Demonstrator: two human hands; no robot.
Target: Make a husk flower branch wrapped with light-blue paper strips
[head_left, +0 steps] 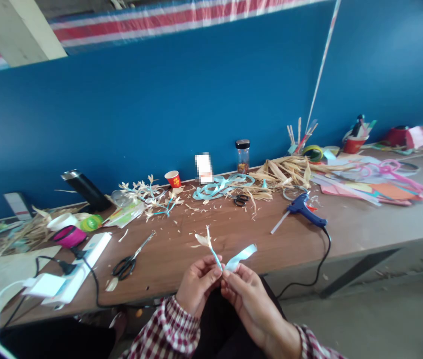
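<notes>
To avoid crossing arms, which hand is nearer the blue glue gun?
Right: the right hand is left of the glue gun and closer to the camera; the left hand is farther left.

- A blue-stemmed flower [204, 240] is pinched by the left hand [198, 283].
- A light-blue ribbon [240, 258] is held by the right hand [247, 294].
- A glue gun [303, 208] and scissors [132, 260] are carried by the bench [233, 227].

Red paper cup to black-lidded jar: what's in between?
Head view: a white item, too pixelated to identify, and a tangle of light-blue ribbon lie between the red paper cup and black-lidded jar.
</notes>
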